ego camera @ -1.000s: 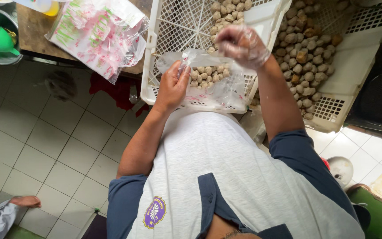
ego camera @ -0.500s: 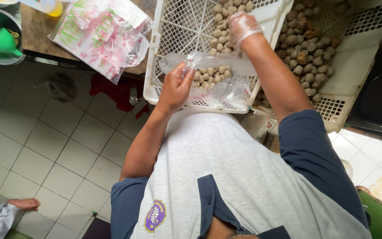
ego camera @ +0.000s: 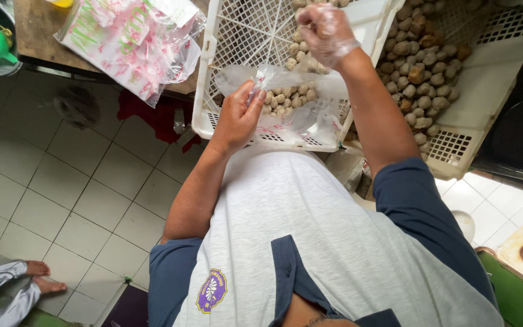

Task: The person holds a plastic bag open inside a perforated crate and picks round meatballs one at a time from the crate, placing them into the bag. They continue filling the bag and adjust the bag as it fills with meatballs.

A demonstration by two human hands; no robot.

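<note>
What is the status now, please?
Left hand pinches clear plastic bag of beige meatballs open. Gloved right hand over white plastic crate. Nothing blocking.

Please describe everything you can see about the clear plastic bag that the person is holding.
The bag is thin, clear, crinkled plastic with some red print low on its front. Its mouth is open and points up. It is partly filled with small, round, beige balls. The left hand pinches its upper rim at the left side. It hangs over the near edge of a white lattice crate. The gloved right hand is above it, in the crate, not touching it.
</note>
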